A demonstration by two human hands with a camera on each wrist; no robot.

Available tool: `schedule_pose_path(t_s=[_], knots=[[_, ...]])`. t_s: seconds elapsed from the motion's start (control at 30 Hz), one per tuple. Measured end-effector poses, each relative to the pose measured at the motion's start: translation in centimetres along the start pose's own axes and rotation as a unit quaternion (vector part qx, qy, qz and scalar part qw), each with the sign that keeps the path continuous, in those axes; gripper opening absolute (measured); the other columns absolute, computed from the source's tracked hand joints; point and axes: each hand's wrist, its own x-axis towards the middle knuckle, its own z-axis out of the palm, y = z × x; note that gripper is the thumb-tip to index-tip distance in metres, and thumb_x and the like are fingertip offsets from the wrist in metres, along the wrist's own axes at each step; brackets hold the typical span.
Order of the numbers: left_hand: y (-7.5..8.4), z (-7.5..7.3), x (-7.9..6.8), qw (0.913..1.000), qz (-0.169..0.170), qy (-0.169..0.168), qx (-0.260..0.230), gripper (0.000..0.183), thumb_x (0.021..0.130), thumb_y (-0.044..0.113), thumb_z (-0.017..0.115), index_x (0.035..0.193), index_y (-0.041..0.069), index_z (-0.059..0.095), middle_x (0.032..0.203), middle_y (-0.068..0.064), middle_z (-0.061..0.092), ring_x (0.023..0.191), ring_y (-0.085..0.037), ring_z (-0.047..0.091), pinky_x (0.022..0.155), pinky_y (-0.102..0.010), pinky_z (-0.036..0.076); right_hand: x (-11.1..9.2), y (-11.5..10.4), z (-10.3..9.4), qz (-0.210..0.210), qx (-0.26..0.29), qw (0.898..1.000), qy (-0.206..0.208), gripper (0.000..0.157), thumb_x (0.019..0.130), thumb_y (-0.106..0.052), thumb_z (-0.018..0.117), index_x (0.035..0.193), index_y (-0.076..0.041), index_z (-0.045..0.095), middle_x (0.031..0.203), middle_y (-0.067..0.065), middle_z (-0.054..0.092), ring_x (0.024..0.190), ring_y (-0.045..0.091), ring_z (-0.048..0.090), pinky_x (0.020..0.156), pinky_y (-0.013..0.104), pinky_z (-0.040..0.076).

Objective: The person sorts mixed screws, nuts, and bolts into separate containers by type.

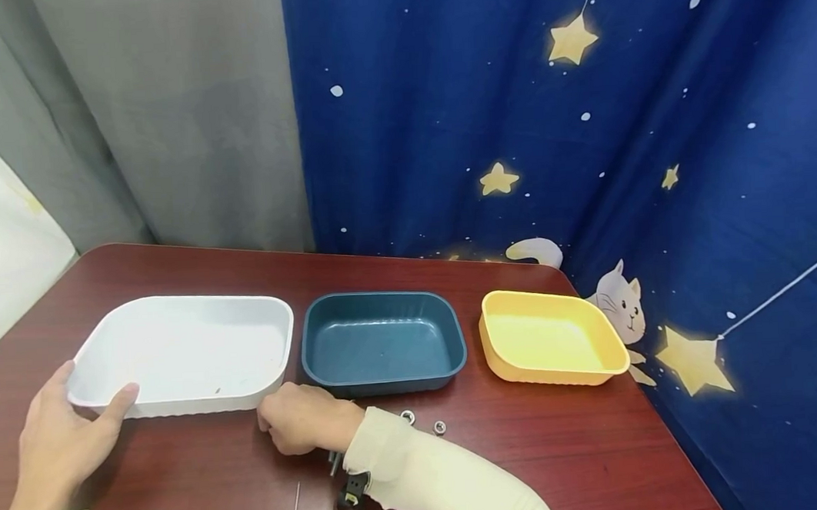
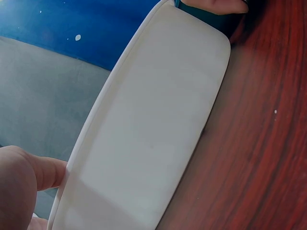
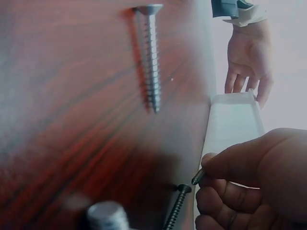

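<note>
My left hand [image 1: 65, 442] grips the white tray [image 1: 181, 405] at its front left corner, the thumb over the rim. By the tray's front right corner, my right hand [image 1: 306, 418] pinches a small metal screw [image 3: 197, 176] between thumb and forefinger; most of it is hidden by the fingers. Just beside its tip is the head of another, dark screw [image 3: 177, 206] on the table. A silver countersunk screw [image 3: 152, 57] lies apart from the hand. At the bottom of the right wrist view, a thicker metal bolt [image 3: 108, 215] is blurred.
A dark blue tray [image 1: 387, 383] stands right of the white one, and a yellow tray [image 1: 546, 371] farther right. Two nuts, one nearer the blue tray [image 1: 407, 417] and another nut [image 1: 440, 428], lie beyond my right sleeve. Curtains hang behind the table [image 1: 205, 481].
</note>
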Motion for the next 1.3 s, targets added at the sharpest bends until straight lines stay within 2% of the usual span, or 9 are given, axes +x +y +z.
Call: schedule_pose_path(t_s=[0.2,0.4,0.53,0.67,0.8,0.93,1.0,1.23,1.3], knots=[[-0.3,0.2,0.0,0.9999,0.003,0.005,-0.008,0.090,0.092,0.036,0.062,0.148,-0.012,0.011,0.141,-0.044,0.023,0.131,-0.060,0.020,0.101,-0.071,0.019,0.2,0.4,-0.5,-0.043,0.022,0.999,0.013,0.015,0.092,-0.018,0.062,0.102,-0.023,0.073,0.095,-0.018,0.066,0.086,-0.005,0.059,0.070,0.006,0.043],[-0.2,0.0,0.0,1.0000,0.003,0.001,-0.005,0.089,0.093,0.036,0.061,0.148,-0.013,0.010,0.143,-0.044,0.019,0.133,-0.059,0.017,0.102,-0.071,0.018,0.2,0.4,-1.0,-0.055,0.038,0.998,0.009,0.013,0.094,-0.018,0.061,0.101,-0.022,0.071,0.094,-0.017,0.066,0.089,-0.006,0.058,0.075,0.005,0.040],[0.3,0.0,-0.1,1.0000,-0.001,-0.003,-0.003,0.089,0.093,0.036,0.060,0.148,-0.013,0.009,0.143,-0.044,0.019,0.132,-0.060,0.018,0.101,-0.071,0.019,-0.1,0.4,-1.5,-0.050,0.065,0.997,-0.001,0.011,0.094,-0.019,0.062,0.100,-0.023,0.070,0.088,-0.018,0.063,0.083,-0.006,0.055,0.072,0.005,0.039],[0.5,-0.1,-0.1,1.0000,-0.004,-0.002,-0.004,0.088,0.094,0.035,0.059,0.148,-0.013,0.009,0.142,-0.044,0.020,0.132,-0.060,0.019,0.101,-0.071,0.019,-0.2,0.3,-2.2,-0.058,0.133,0.989,-0.004,0.011,0.094,-0.015,0.063,0.100,-0.021,0.070,0.075,-0.019,0.060,0.068,-0.009,0.052,0.066,0.005,0.038],[0.4,-0.2,-0.1,1.0000,-0.003,0.001,-0.004,0.088,0.094,0.035,0.059,0.148,-0.013,0.009,0.142,-0.044,0.021,0.132,-0.059,0.019,0.101,-0.071,0.019,-0.3,0.3,-2.7,-0.051,0.227,0.973,-0.006,0.013,0.095,-0.011,0.062,0.101,-0.018,0.071,0.069,-0.019,0.060,0.061,-0.012,0.053,0.064,0.004,0.040],[0.4,-0.2,-0.2,1.0000,-0.004,0.001,-0.004,0.088,0.094,0.034,0.059,0.148,-0.013,0.009,0.143,-0.044,0.021,0.133,-0.059,0.019,0.102,-0.071,0.019,0.0,0.3,-2.7,-0.028,0.343,0.939,0.002,0.013,0.096,-0.006,0.059,0.099,-0.011,0.071,0.073,-0.012,0.064,0.060,-0.008,0.057,0.061,0.009,0.047],[0.4,-0.2,-0.2,1.0000,-0.006,0.001,-0.002,0.088,0.094,0.034,0.059,0.148,-0.013,0.009,0.143,-0.044,0.020,0.133,-0.059,0.018,0.102,-0.071,0.019,0.2,0.3,-2.7,-0.019,0.411,0.911,0.010,0.012,0.096,-0.003,0.058,0.098,-0.006,0.069,0.077,-0.007,0.066,0.061,-0.004,0.058,0.060,0.013,0.050],[0.6,-0.1,-0.2,0.9999,-0.013,-0.002,-0.001,0.088,0.094,0.035,0.059,0.148,-0.013,0.008,0.144,-0.044,0.018,0.134,-0.059,0.017,0.102,-0.071,0.018,1.0,0.7,-2.4,0.005,0.627,0.778,0.029,0.015,0.095,0.007,0.053,0.106,0.010,0.063,0.075,0.006,0.066,0.062,0.008,0.063,0.064,0.025,0.057],[0.6,-0.1,-0.2,0.9999,-0.011,-0.001,-0.001,0.088,0.094,0.035,0.059,0.148,-0.013,0.009,0.144,-0.044,0.019,0.133,-0.059,0.018,0.102,-0.071,0.019,1.1,0.8,-2.3,0.015,0.658,0.752,0.034,0.016,0.095,0.009,0.053,0.108,0.012,0.062,0.077,0.009,0.068,0.063,0.010,0.064,0.064,0.026,0.057]])
